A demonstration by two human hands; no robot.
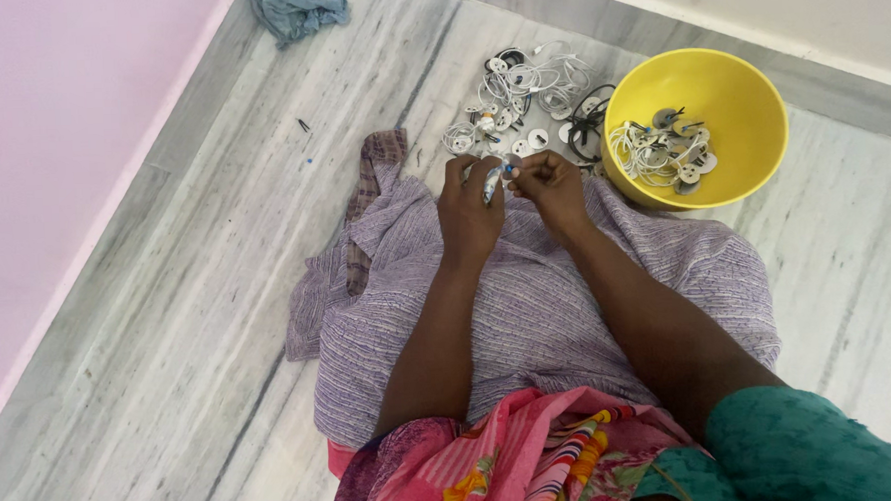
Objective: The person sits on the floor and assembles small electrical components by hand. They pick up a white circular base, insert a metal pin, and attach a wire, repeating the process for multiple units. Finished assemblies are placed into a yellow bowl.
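- A small white part with a blue tip (pixel 492 178) sits pinched between both hands, held above the lap, just in front of the pile on the floor.
- The left hand (pixel 469 211) grips its body; the right hand (pixel 553 188) closes narrow on its end.
- By my reckoning this is fitting or wiring work in mid-step; the next move calls for steady, fine fingertip control.
- A purple cloth (pixel 528 307) covers the lap.
- Loose white wires and round discs (pixel 529 97) lie beyond; more fill the yellow bowl (pixel 734 98).
- No labels show.

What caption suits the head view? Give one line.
Left hand and right hand hold a small white part beside a yellow bowl of wired discs.
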